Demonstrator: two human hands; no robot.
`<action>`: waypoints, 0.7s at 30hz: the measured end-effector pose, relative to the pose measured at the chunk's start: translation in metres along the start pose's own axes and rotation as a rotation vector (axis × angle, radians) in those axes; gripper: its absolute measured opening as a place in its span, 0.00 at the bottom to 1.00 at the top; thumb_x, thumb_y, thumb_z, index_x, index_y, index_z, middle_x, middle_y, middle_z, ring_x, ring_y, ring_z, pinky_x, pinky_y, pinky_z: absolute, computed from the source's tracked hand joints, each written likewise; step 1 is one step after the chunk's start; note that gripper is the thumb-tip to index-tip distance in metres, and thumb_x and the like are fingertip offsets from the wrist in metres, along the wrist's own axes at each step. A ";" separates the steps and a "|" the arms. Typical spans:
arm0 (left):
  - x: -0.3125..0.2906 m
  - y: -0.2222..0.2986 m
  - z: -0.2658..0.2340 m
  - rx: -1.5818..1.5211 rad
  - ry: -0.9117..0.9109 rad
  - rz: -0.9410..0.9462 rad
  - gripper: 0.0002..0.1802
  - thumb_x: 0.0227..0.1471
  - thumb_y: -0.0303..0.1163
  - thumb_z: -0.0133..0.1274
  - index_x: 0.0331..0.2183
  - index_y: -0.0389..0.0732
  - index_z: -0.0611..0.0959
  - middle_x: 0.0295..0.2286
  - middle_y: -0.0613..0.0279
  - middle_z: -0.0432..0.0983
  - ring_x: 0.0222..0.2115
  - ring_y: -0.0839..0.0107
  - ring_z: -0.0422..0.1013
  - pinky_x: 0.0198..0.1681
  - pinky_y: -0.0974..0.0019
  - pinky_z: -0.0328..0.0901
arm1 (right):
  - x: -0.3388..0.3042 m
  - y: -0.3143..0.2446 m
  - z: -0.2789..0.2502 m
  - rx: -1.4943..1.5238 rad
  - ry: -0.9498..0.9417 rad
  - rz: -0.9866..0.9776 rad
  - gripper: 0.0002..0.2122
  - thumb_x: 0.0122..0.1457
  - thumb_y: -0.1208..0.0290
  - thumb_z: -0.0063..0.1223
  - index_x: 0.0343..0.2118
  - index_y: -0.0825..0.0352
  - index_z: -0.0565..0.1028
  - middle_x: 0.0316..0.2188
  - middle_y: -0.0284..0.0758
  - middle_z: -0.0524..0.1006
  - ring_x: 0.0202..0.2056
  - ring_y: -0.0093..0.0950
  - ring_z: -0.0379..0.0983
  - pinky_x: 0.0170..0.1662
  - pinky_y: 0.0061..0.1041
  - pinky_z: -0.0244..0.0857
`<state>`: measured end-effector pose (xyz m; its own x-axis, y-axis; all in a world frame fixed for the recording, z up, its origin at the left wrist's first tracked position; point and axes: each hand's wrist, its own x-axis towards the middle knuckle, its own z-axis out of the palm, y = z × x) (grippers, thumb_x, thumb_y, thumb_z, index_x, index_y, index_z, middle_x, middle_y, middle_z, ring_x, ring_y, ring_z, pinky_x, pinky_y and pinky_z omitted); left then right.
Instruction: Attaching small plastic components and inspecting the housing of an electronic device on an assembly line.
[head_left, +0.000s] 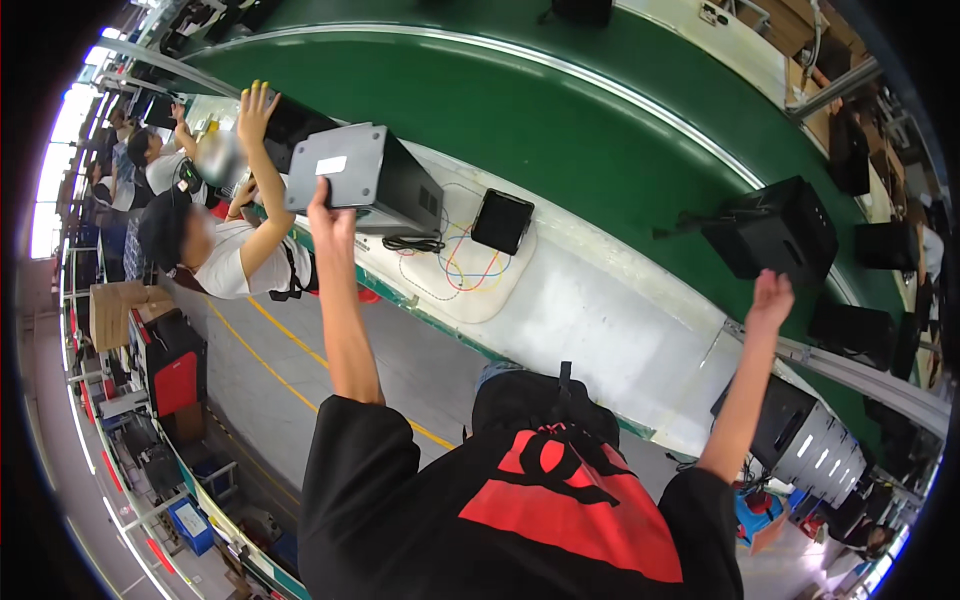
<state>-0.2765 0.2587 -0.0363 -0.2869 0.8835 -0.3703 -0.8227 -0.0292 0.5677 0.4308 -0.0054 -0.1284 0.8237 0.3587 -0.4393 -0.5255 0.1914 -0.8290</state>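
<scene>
One grey box (385, 180) extends forward from left grip (331, 216).

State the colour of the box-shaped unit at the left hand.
The box-shaped unit is dark grey, with a white label; it shows in the head view.

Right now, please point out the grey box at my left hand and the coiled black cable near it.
Grey box (353, 182): head view, on the flat labelled face.
Coiled black cable (413, 244): head view, on the middle of the coil.
</scene>
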 end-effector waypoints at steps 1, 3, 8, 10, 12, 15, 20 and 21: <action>-0.016 0.003 0.012 0.039 -0.020 0.076 0.21 0.56 0.24 0.48 0.52 0.35 0.68 0.50 0.53 0.68 0.51 0.57 0.65 0.58 0.48 0.59 | -0.052 0.025 -0.005 -0.143 -0.038 -0.053 0.12 0.60 0.67 0.45 0.43 0.69 0.71 0.40 0.41 0.76 0.45 0.34 0.72 0.52 0.32 0.66; -0.048 0.019 0.034 0.118 -0.031 0.151 0.21 0.55 0.23 0.49 0.51 0.35 0.68 0.50 0.53 0.68 0.51 0.58 0.65 0.57 0.50 0.60 | -0.141 0.083 -0.031 -0.291 -0.413 0.018 0.17 0.62 0.64 0.38 0.46 0.70 0.71 0.41 0.39 0.76 0.45 0.33 0.72 0.53 0.35 0.64; -0.168 0.057 0.121 0.242 -0.236 0.159 0.18 0.55 0.20 0.48 0.48 0.29 0.70 0.47 0.50 0.70 0.49 0.59 0.67 0.55 0.55 0.62 | -0.295 0.189 0.024 -0.692 -1.112 0.923 0.25 0.64 0.52 0.37 0.45 0.74 0.73 0.47 0.44 0.74 0.47 0.31 0.73 0.52 0.28 0.63; -0.200 0.074 0.138 0.282 -0.334 0.147 0.16 0.55 0.20 0.49 0.46 0.29 0.71 0.46 0.50 0.71 0.47 0.60 0.68 0.54 0.57 0.63 | -0.329 0.218 0.050 -0.493 -1.307 1.369 0.34 0.63 0.43 0.31 0.48 0.77 0.70 0.51 0.49 0.70 0.53 0.35 0.68 0.57 0.32 0.59; -0.240 0.083 0.161 0.320 -0.473 0.121 0.14 0.55 0.21 0.48 0.44 0.30 0.72 0.45 0.52 0.73 0.46 0.62 0.69 0.53 0.58 0.63 | -0.353 0.250 0.068 -0.223 -1.288 1.825 0.42 0.59 0.35 0.27 0.55 0.80 0.61 0.55 0.54 0.64 0.58 0.44 0.60 0.61 0.41 0.52; -0.289 0.085 0.185 0.266 -0.800 -0.012 0.15 0.57 0.22 0.45 0.46 0.27 0.71 0.46 0.49 0.71 0.48 0.61 0.67 0.56 0.57 0.60 | -0.380 0.238 0.089 -0.040 -1.250 2.000 0.49 0.55 0.30 0.26 0.59 0.81 0.53 0.57 0.58 0.59 0.60 0.51 0.55 0.61 0.50 0.48; -0.343 0.069 0.201 -0.016 -1.032 -0.406 0.17 0.61 0.25 0.38 0.49 0.24 0.66 0.50 0.44 0.67 0.53 0.61 0.63 0.60 0.57 0.54 | -0.406 0.175 0.089 0.066 -0.931 1.844 0.47 0.54 0.30 0.28 0.61 0.76 0.52 0.58 0.57 0.58 0.59 0.49 0.57 0.60 0.52 0.48; -0.348 0.059 0.208 -0.005 -1.038 -0.461 0.19 0.63 0.28 0.36 0.50 0.23 0.65 0.51 0.43 0.66 0.52 0.60 0.64 0.59 0.58 0.58 | -0.402 0.180 0.076 0.107 -1.159 1.502 0.47 0.54 0.30 0.28 0.61 0.74 0.53 0.59 0.56 0.57 0.58 0.46 0.59 0.60 0.49 0.49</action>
<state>-0.1235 0.0468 0.2785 0.5872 0.7711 0.2463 -0.7471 0.3991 0.5316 -0.0110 -0.0452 -0.0751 -0.7678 0.6011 -0.2219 -0.6175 -0.7865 0.0060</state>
